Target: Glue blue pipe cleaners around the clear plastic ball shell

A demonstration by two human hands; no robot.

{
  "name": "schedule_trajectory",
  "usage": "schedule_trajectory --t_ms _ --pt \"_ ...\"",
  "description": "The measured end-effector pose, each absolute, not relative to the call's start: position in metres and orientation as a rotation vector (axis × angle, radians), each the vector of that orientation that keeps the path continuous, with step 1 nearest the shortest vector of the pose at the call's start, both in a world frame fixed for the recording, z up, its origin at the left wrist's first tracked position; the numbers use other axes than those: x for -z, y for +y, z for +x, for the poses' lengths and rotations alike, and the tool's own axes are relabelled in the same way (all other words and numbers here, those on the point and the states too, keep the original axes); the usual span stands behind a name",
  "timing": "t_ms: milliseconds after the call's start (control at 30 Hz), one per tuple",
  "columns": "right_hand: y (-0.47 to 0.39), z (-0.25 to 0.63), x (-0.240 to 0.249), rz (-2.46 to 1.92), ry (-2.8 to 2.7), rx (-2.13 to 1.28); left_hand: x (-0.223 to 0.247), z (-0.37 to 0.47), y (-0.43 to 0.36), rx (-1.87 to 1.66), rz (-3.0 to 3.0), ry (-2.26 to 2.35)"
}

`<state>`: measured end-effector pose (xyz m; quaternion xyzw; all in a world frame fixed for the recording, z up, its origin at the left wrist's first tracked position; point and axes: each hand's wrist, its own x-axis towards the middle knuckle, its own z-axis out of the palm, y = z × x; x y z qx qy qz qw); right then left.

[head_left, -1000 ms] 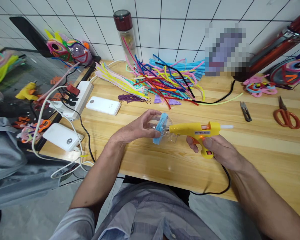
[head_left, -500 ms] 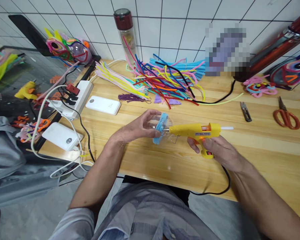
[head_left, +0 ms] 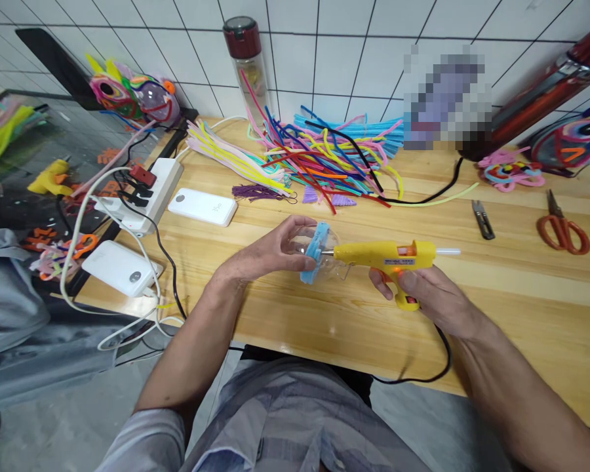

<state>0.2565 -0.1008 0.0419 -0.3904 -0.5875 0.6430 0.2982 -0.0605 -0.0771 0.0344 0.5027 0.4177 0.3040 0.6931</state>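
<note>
My left hand (head_left: 288, 246) is closed around a clear, rounded plastic piece (head_left: 330, 267) that carries a light blue fuzzy strip (head_left: 320, 235). The thumb presses at the strip's near side. My right hand (head_left: 423, 292) grips a yellow hot glue gun (head_left: 366, 254) by its handle, with fingers at the orange trigger. Its metal nozzle points left and meets the blue strip, or sits just over it. A clear glue stick (head_left: 448, 252) pokes out of the gun's back end. The gun's black cord (head_left: 445, 354) hangs down past the table edge.
Behind my hands lies a heap of coloured pipe cleaners (head_left: 324, 154), with a purple tassel (head_left: 260, 192) before it. White power banks (head_left: 203, 206) and a power strip (head_left: 160, 193) with cables are on the left. Thread snips (head_left: 482, 219) and orange-handled scissors (head_left: 564, 229) lie right. A red flask (head_left: 541, 88) leans behind.
Very little differs. The glue gun has shifted a touch to the right, while my left hand and the clear piece stay in place.
</note>
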Motion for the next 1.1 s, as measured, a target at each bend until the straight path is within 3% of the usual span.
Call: schedule_trajectory --t_ms 1100 --pt "-0.1011 0.2556 -0.0383 -1.087 -1.568 -1.666 -0.0323 -0.0621 -0.0764 -0.677 1.121 0.91"
